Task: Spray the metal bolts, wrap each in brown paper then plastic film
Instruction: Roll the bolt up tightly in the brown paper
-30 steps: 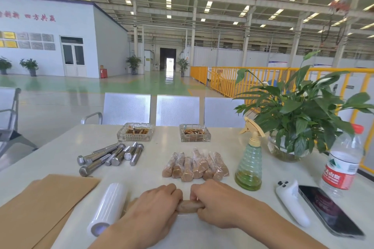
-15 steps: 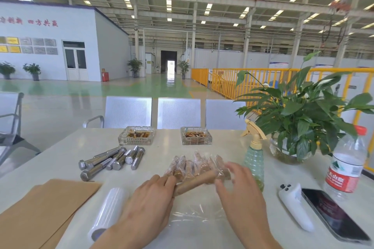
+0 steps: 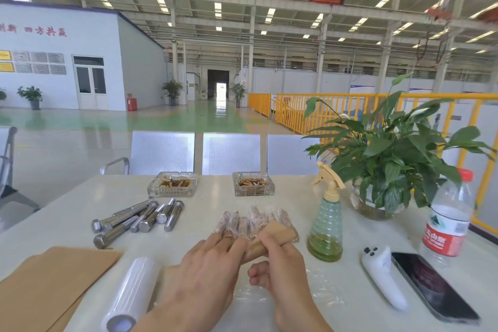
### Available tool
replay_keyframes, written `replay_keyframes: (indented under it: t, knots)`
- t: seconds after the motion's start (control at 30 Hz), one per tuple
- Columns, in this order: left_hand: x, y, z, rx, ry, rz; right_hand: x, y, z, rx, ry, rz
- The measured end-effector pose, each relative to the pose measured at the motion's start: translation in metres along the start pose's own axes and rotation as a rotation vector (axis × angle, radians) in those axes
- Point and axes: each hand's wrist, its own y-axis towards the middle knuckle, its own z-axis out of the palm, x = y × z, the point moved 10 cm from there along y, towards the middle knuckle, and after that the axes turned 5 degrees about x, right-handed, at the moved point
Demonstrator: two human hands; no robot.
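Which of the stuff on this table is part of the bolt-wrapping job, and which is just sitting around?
Job: bare bolts, wrapped bolts, paper-wrapped bolt in both hands, brown paper, film roll, spray bottle.

Lying about: ashtrays, plant, water bottle, phone.

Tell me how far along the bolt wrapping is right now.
Done: a row of wrapped bolts lies mid-table, already in film. In hand: the left hand and right hand hold a paper-wrapped bolt above a loose film sheet, so its film layer looks not yet on. Left: a pile of bare bolts beside the brown paper and film roll.
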Motion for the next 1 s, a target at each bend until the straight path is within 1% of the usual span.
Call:
replay_keyframes:
  t: [0.1, 0.17, 0.23, 0.3, 0.33, 0.4, 0.43, 0.5, 0.57, 0.6, 0.67, 0.7, 0.8, 0.9, 1.0]
  knots:
    - [0.002, 0.0, 0.006, 0.015, -0.012, 0.025, 0.014, -0.003, -0.002, -0.053, -0.176, -0.178]
    - [0.004, -0.001, 0.009, 0.017, -0.02, 0.031, 0.025, -0.007, -0.001, -0.046, -0.324, -0.301]
    - [0.009, -0.002, 0.012, 0.04, -0.039, 0.018, 0.029, -0.006, 0.005, 0.027, -0.527, -0.382]
    - [0.014, -0.003, 0.011, 0.076, -0.032, -0.01, 0.027, -0.004, 0.01, 0.129, -0.678, -0.403]
    - [0.018, -0.003, 0.01, 0.091, -0.016, -0.029, 0.025, -0.004, 0.011, 0.183, -0.715, -0.4]
    - [0.022, -0.004, 0.01, 0.119, -0.009, -0.06, 0.017, -0.004, 0.015, 0.312, -0.653, -0.312]
    - [0.024, -0.005, 0.01, 0.115, -0.012, -0.074, 0.012, -0.004, 0.016, 0.366, -0.56, -0.223]
    - [0.027, -0.006, 0.009, 0.103, -0.014, -0.114, 0.003, -0.003, 0.018, 0.414, -0.332, -0.056]
    - [0.026, -0.007, 0.01, 0.081, -0.035, -0.112, 0.002, -0.002, 0.02, 0.416, -0.203, -0.013]
    - [0.023, -0.008, 0.009, 0.07, -0.032, -0.094, 0.003, -0.002, 0.021, 0.415, -0.191, -0.024]
    - [0.014, -0.008, 0.009, 0.1, 0.011, -0.035, 0.005, -0.002, 0.02, 0.376, -0.235, -0.064]
    - [0.011, -0.006, 0.005, 0.099, 0.039, -0.031, 0.006, -0.001, 0.018, 0.339, -0.284, -0.095]
    - [0.004, -0.004, -0.01, 0.013, 0.06, -0.019, 0.013, -0.002, 0.012, 0.252, -0.502, -0.247]
    - [0.002, -0.005, -0.011, 0.016, 0.061, -0.031, 0.017, -0.004, 0.012, 0.249, -0.683, -0.356]
    - [0.006, -0.008, 0.001, 0.024, -0.01, 0.002, 0.024, -0.005, 0.014, 0.216, -0.836, -0.475]
